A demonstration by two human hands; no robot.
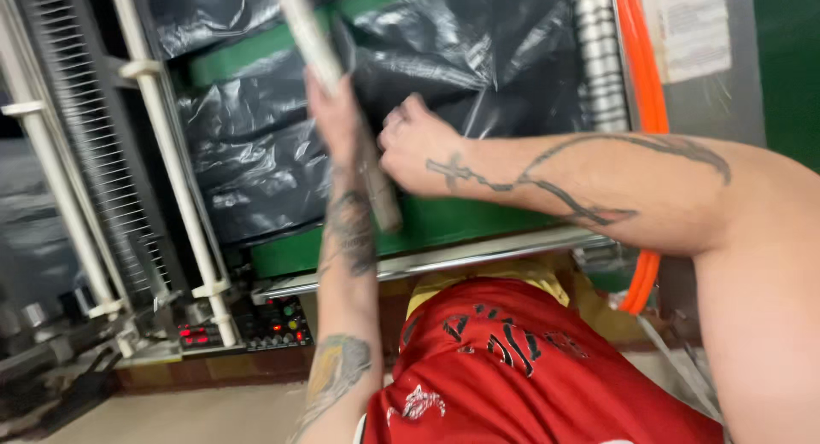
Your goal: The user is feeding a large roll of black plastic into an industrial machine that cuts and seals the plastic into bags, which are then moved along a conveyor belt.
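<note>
While the left hand [335, 111] clamped the pale roll [309, 34], the right hand [416, 141] apparently pinched black plastic sheeting [256, 154]; steady, even tension suited it best.

We grip a pale roll [309, 36] in our left hand [335, 115], its upper end rising above the fingers. Our right hand [417, 145] presses curled fingers on the black plastic sheet [256, 145]. Just beyond both sets of fingertips, that sheet lies over the green machine bed [444, 226].
</note>
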